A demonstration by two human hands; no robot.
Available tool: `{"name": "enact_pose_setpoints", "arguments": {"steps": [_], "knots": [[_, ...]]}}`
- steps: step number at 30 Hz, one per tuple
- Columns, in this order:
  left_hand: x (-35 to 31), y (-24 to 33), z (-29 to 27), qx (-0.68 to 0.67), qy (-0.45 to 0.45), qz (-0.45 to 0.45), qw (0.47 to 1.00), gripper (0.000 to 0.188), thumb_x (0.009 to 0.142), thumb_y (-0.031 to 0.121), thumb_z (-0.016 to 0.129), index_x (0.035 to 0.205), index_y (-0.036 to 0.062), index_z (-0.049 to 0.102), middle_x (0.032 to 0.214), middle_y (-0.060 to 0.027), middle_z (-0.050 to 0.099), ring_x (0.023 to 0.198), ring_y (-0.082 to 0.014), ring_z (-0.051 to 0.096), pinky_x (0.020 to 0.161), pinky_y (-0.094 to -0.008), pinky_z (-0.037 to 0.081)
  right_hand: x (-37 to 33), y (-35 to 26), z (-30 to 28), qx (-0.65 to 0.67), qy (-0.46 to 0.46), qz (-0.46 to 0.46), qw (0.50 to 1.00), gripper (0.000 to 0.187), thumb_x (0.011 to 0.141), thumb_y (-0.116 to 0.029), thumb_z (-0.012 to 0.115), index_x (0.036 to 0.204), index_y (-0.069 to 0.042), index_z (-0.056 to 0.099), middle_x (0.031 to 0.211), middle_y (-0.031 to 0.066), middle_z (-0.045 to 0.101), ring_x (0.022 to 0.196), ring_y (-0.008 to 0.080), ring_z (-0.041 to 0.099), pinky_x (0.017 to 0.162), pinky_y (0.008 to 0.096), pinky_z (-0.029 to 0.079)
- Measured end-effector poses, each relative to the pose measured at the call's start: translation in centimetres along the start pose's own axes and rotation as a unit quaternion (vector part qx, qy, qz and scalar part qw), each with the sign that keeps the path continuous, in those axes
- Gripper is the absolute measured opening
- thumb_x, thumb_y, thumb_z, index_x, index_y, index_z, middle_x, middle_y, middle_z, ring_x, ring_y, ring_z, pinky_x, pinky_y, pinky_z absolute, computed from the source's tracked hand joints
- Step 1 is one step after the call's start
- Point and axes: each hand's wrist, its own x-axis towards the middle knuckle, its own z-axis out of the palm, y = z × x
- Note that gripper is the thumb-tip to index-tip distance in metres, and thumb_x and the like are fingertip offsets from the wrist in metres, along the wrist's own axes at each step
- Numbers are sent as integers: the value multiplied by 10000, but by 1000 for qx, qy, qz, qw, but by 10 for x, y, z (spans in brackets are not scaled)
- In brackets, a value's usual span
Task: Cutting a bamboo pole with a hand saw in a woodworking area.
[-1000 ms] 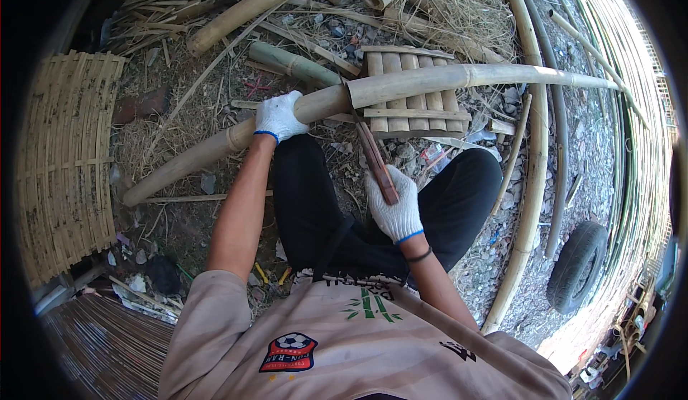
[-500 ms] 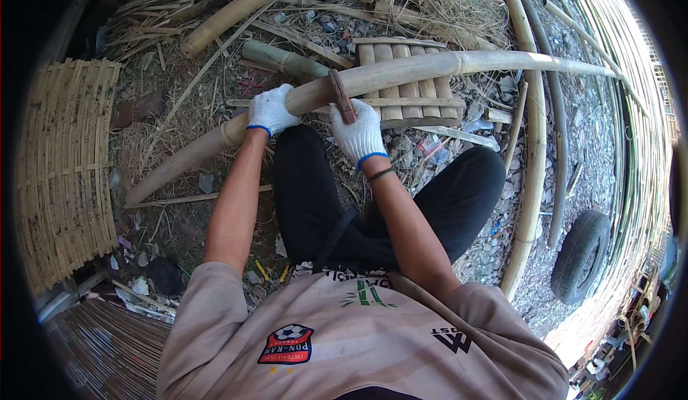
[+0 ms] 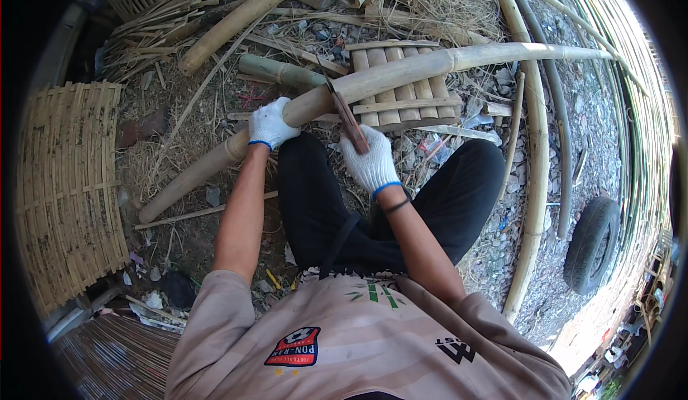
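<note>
A long, thick bamboo pole [image 3: 401, 72] slants across in front of me, its near end low at the left and its far end at the upper right. White knitted gloves with blue cuffs cover both hands. My left hand [image 3: 271, 123] is closed around the pole, left of the saw. In my right hand [image 3: 371, 162] is a saw [image 3: 345, 115] with a brown handle, seen nearly edge-on. Its thin dark blade lies across the pole, close to my left hand; whether it has cut in cannot be seen. The pole passes over a small slatted bamboo rack [image 3: 401, 106].
A greenish bamboo piece [image 3: 279, 71] lies beyond my left hand. Long poles [image 3: 534, 185] and a black tyre [image 3: 592, 246] are at the right. A woven bamboo panel [image 3: 68, 192] stands at the left. Split strips and straw litter the stony ground.
My right hand has drawn the saw back toward me and slightly right, baring its dark blade beyond the pole. My left hand keeps its hold. The whole view has shifted a little.
</note>
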Motion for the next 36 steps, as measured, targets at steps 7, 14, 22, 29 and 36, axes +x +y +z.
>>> {"name": "enact_pose_setpoints", "arguments": {"steps": [7,14,22,29,36], "knots": [[-6,10,0,-15,22,10,1000,599,640,431,844,1171,219,665,1066,-157,737,1020,-379,695,888,-489,555,-5,2,-1,-23,6,-30,999,167,907,-181,641,923,-16,663,854,225,686,847,424,679,706,438,547],[-20,-11,-2,2,10,-23,1000,579,651,463,839,1152,222,677,1065,-147,739,1012,-374,697,873,-483,557,-67,-13,-35,29,-40,0,999,124,893,-121,681,941,-10,653,765,206,645,778,394,689,657,400,535],[-3,19,1,-14,-15,-19,1000,671,616,433,857,1199,180,643,1155,-157,719,1071,-359,688,925,-470,548,23,-10,-19,-34,-9,8,999,297,917,-284,661,853,6,662,818,251,674,822,462,655,703,492,534],[39,31,-11,-79,-158,26,984,886,530,453,885,1314,152,601,1228,-204,695,1136,-383,664,1000,-460,528,-19,4,5,7,4,13,1000,386,938,-384,710,900,-3,660,825,264,668,847,472,664,663,485,524],[31,49,0,-21,-92,14,995,748,571,440,897,1228,181,654,1175,-190,715,1111,-397,672,973,-496,534,-2,-37,-8,-22,14,55,998,502,954,-481,658,859,11,629,805,299,657,840,493,654,691,534,514]]}}
